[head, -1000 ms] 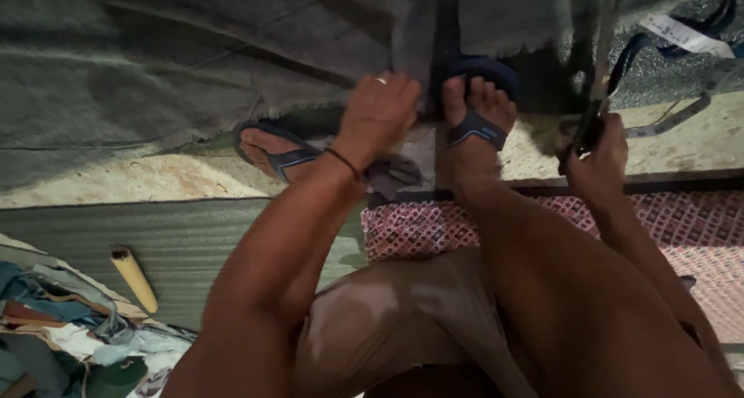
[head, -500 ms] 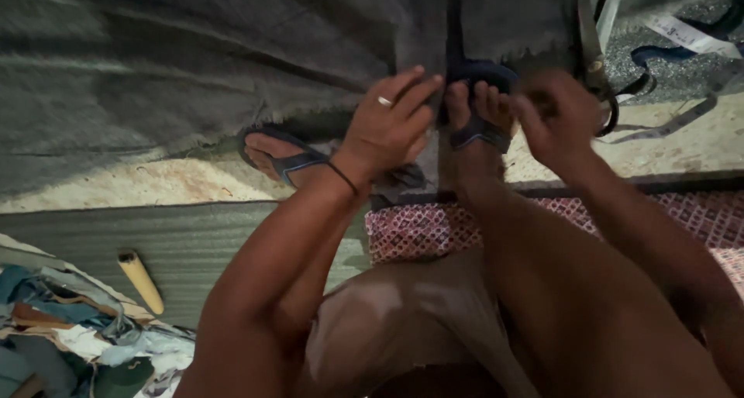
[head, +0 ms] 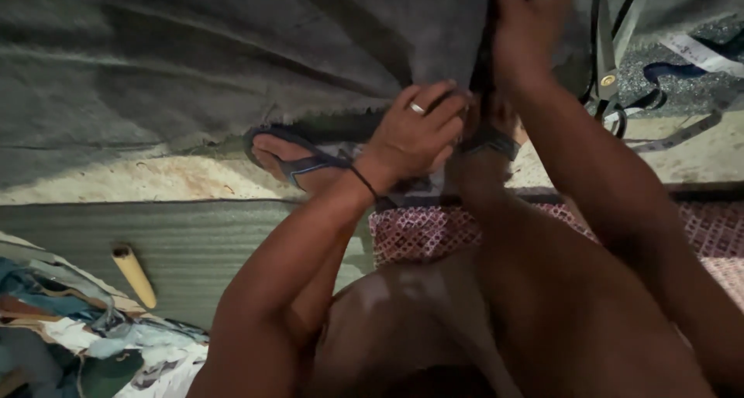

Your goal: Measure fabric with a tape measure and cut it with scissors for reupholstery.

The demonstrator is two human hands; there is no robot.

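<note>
A grey fabric sheet [head: 232, 65] fills the upper frame. Its edge at centre is pinched by the left hand [head: 415, 130], fingers together; higher up it is gripped by the right hand [head: 531, 14], fingers clamped.

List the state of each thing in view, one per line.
Left hand: closed on the grey fabric's edge.
Right hand: raised, gripping the fabric higher up.
Grey fabric: hanging, creased, pinched by both hands.
Left sandal: on the foot, flat on the ground.
Scissors: lying on the ground, blades hidden.
Stick: lying flat on the green mat.
</note>
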